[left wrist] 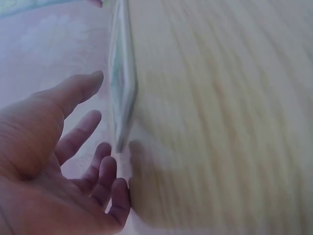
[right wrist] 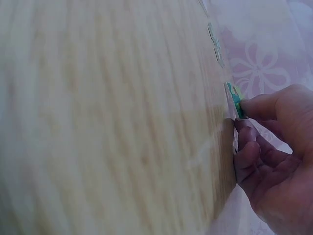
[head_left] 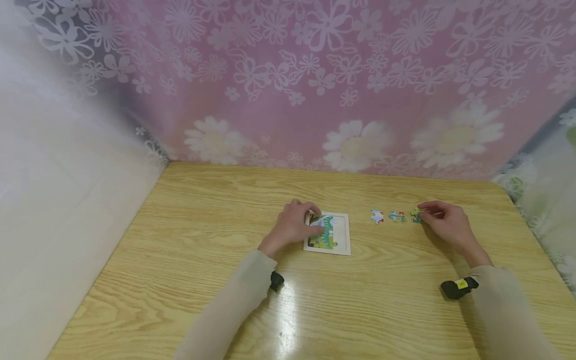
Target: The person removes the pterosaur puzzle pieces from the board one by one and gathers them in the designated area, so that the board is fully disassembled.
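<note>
A small jigsaw puzzle in a pale frame [head_left: 343, 235] lies on the table, its left part filled with a green, toothy picture and its right part bare. Over the left side of this frame hovers my left hand [head_left: 293, 223], with thumb and fingers spread apart and loosely bent; in the left wrist view nothing is gripped between them. Off to the right, my right hand [head_left: 449, 227] pinches a green puzzle piece [right wrist: 235, 99] between thumb and fingers, and the piece tilts up from the tabletop.
Two loose puzzle pieces lie in a row between the frame and my right hand: a white one with red [head_left: 377, 216] and a teal one [head_left: 396, 216]. The wood-grain table [head_left: 202, 225] meets a pink floral cloth [head_left: 279, 135] at its far edge.
</note>
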A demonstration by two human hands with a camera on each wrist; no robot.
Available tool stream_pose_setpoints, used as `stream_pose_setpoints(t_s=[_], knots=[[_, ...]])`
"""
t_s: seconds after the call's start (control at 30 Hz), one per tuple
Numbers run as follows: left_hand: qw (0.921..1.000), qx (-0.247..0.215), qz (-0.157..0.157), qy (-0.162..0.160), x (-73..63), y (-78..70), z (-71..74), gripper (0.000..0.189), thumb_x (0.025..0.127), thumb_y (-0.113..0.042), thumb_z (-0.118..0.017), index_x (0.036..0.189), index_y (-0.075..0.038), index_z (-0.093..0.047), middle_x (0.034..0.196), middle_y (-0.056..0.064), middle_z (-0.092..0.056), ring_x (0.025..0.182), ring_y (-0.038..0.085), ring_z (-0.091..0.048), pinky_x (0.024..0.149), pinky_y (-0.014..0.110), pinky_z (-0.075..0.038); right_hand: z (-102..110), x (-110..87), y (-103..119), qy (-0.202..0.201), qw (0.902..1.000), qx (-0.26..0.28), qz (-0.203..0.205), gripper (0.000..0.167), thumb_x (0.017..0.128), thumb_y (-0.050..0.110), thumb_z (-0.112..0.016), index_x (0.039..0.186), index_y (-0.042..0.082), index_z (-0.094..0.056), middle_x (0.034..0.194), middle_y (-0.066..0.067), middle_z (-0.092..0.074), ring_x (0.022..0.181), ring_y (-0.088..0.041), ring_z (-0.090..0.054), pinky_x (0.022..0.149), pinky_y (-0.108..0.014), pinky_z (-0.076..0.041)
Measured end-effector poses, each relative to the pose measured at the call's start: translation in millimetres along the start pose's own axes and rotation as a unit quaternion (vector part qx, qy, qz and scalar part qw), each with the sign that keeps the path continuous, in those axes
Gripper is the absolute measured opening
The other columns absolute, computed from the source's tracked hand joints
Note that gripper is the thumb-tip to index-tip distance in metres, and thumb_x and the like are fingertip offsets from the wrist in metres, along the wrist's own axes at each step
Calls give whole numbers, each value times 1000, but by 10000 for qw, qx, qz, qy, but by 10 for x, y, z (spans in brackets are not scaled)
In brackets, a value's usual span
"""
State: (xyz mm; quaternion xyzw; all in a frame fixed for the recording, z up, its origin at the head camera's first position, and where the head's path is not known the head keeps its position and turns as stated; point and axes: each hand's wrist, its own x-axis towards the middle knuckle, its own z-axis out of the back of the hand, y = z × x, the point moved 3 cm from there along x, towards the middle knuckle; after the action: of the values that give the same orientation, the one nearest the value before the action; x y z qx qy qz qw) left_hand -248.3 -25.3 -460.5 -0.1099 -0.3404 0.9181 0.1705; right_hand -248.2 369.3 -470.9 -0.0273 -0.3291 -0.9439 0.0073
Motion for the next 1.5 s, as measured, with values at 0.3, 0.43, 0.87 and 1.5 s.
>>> stream_pose_setpoints(t_s=[0.3, 0.43, 0.87, 1.5], knots=[[9993, 344, 109, 2, 43, 41, -10, 40, 89, -42, -78, 123, -23, -69, 129, 10, -54, 111, 31, -49, 92, 46, -37, -17, 18, 7, 92, 9999, -22, 33, 35, 104, 29, -60, 127, 4, -69, 113, -19, -68, 78, 18, -50, 69, -14, -45], [9992, 376, 140, 40, 58, 52, -14, 40, 89, -43, -78, 123, -24, -68, 130, 9, -53, 112, 29, -48, 93, 46, -37, -21, 19, 25, 165, 9997, -127, 97, 33, 104, 28, -60, 125, 4, -70, 113, -20, -70, 78, 17, -49, 68, -17, -46], [9993, 316, 135, 138, 46, 40, -19, 39, 89, -43, -77, 121, -23, -67, 129, 10, -51, 107, 29, -46, 91, 46, -36, 2, -49, 116, -99, 9997, -78, 200, 33, 103, 29, -61, 122, 4, -71, 109, -18, -69, 76, 20, -50, 63, -18, -49], [9993, 287, 218, 51, 68, 69, -40, 39, 87, -46, -79, 118, -27, -66, 126, 8, -50, 108, 30, -45, 89, 44, -33, -588, -131, 1074, 410, 9946, 240, 924, 26, 100, 24, -66, 118, 6, -72, 104, -12, -73, 88, -22, -67, 70, -26, -52]])
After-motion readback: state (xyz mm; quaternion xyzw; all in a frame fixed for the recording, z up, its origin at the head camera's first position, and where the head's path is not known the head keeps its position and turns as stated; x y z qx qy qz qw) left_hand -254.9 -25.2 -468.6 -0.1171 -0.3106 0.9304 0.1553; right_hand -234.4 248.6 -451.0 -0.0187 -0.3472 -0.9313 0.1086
